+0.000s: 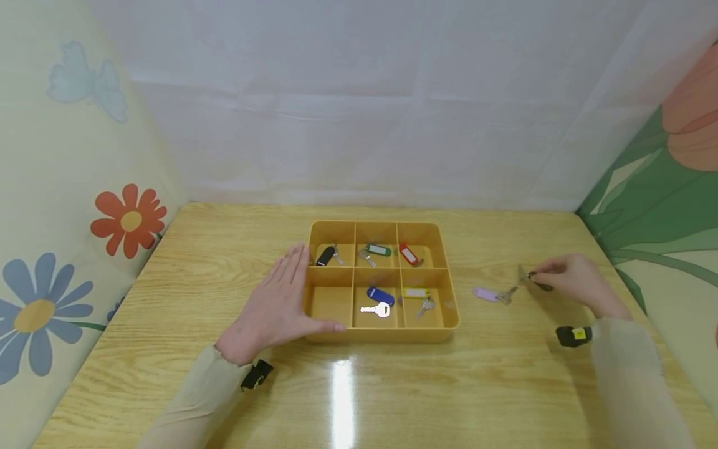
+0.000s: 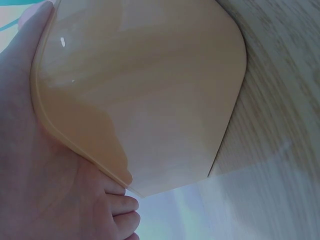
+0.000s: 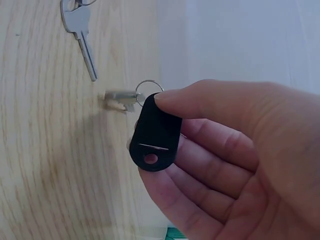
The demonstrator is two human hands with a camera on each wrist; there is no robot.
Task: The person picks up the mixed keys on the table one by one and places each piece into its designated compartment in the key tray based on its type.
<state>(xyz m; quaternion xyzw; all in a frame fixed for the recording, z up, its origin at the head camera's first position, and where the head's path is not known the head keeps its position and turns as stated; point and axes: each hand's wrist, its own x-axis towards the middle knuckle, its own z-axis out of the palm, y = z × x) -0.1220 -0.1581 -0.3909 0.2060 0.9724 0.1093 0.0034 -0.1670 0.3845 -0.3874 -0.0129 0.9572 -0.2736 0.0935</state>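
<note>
My left hand (image 1: pixel 275 305) rests on the left side of an orange compartment tray (image 1: pixel 381 335), its fingers extended along the edge and its thumb over the front rim. In the left wrist view, the palm is against the tray's smooth outer wall (image 2: pixel 165 100). To the right of the tray, my right hand (image 1: pixel 583 284) pinches a black key tag (image 3: pixel 156 125) between thumb and fingers. A metal ring (image 3: pixel 149 81) joins the tag to a blurred key (image 3: pixel 120 96) hanging over the table. Close to this hand lies a lavender key tag (image 1: pixel 485 294) with keys (image 1: pixel 506 296).
Inside the tray, separate compartments hold another black key tag (image 1: pixel 325 255), a green tag (image 1: pixel 378 250), a red tag (image 1: pixel 408 254), a blue tag (image 1: pixel 381 296) and a yellow tag (image 1: pixel 416 292), with keys beside several. A white cloth (image 1: pixel 359 137) hangs behind the wooden table (image 1: pixel 449 393).
</note>
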